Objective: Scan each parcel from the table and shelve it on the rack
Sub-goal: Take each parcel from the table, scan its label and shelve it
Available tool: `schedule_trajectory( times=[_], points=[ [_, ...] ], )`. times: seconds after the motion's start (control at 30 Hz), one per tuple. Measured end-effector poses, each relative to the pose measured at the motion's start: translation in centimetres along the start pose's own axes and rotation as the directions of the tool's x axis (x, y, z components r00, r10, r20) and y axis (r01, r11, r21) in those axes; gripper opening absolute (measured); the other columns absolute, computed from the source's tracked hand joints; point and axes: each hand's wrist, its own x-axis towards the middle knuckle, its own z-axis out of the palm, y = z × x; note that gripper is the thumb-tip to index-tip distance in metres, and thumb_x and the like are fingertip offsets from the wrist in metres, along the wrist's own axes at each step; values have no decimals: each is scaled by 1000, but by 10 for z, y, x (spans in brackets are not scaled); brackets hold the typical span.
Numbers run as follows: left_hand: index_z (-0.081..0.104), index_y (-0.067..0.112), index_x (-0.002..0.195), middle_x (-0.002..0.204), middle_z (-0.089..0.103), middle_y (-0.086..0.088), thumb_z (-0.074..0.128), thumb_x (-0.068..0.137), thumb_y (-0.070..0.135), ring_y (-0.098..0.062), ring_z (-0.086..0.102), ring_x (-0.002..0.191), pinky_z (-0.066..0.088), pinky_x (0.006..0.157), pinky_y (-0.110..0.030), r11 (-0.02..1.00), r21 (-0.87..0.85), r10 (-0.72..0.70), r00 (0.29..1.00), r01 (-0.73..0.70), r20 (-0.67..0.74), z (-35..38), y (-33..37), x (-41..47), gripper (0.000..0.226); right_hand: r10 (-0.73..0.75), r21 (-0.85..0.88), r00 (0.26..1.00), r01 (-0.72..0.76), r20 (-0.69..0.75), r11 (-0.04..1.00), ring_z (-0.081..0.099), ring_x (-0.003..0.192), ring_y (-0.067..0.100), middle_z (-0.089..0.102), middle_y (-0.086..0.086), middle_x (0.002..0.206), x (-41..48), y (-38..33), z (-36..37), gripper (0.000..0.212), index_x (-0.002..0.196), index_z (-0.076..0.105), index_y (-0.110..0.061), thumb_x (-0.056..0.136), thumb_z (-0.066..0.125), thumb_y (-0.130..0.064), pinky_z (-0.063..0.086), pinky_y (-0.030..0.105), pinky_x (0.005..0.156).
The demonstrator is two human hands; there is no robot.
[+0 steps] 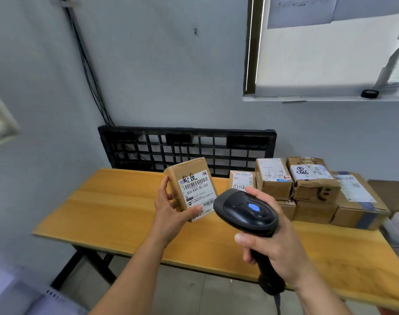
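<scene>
While it is held up for the scan, parcel [190, 187]: a small brown carton lifted clear above the middle of the tabletop [116, 208], tilted, its white label of barcodes and handwriting turned toward the scanner [246, 210]
Left grip [169, 208]: clasps the parcel from its left side, with the thumb lying across the label's lower corner and the fingers along the left face
Right grip [275, 248]: clenched round the scanner's handle above the near half of the tabletop; the scanner's head sits just beside the parcel's lower right corner, blue patch on top
Step in hand: by my reading, the scan itself, with shelving not yet begun
Doing it well: face the scanner's nose squarely at one barcode; keep the thumb off the lower barcode it sits close to; hold the carton steady; angle the beam away from the labels beyond, so that only this code reads
Other parcels [312, 185]: brown cartons stacked in two layers on the far right of the tabletop, touching one another, labels up, well apart from the held one
Containers: every carton looks closed and some show tape; their contents are hidden; I see no open bin or tray
Rack: not plainly seen; a blurred pale shape below the tabletop's near left corner cannot be identified
Pallet [185, 148]: black plastic grid standing on edge behind the tabletop's far edge, against the wall
Window [330, 53]: above the tabletop's right end
</scene>
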Motion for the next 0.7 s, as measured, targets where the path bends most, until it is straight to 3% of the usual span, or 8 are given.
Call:
schedule_trajectory(
  times=[0.17,0.33,0.57,0.63,0.7],
  points=[
    [19,54,140,136,44,-8,95,46,42,-20,60,110,60,77,-46,999,31,-19,998,21,-57,-30,4,-22,121,-3,13,999,2,41,1000,61,50,35,72,12,103,0,3,20,88,135,49,-42,60,88,-17,52,40,49],
    [16,55,139,133,46,-4,90,62,29,-18,58,111,58,84,-45,999,39,-32,988,38,-153,-65,2,-50,110,-13,34,994,10,111,999,63,52,32,71,17,92,0,-2,52,90,132,49,-49,53,87,-30,53,37,48],
    [26,58,132,130,51,4,90,53,53,-16,59,114,55,91,-45,997,-25,-76,953,72,-295,-132,-1,-103,102,-50,16,978,48,203,999,66,58,29,68,15,107,-2,-6,119,90,130,50,-52,52,89,-30,55,38,49],
    [30,61,126,129,53,5,89,50,51,-14,61,112,56,90,-41,997,-38,-83,942,74,-326,-151,0,-119,96,-68,18,973,65,221,998,66,59,35,69,12,106,-6,-7,137,89,130,50,-53,52,89,-30,56,44,49],
    [32,54,131,127,54,4,91,55,43,-11,61,111,55,91,-39,996,-56,-87,922,71,-378,-186,0,-144,97,-76,15,964,74,254,997,66,57,32,69,12,105,-14,-8,172,88,128,52,-53,52,90,-28,54,39,48]
  ],
)
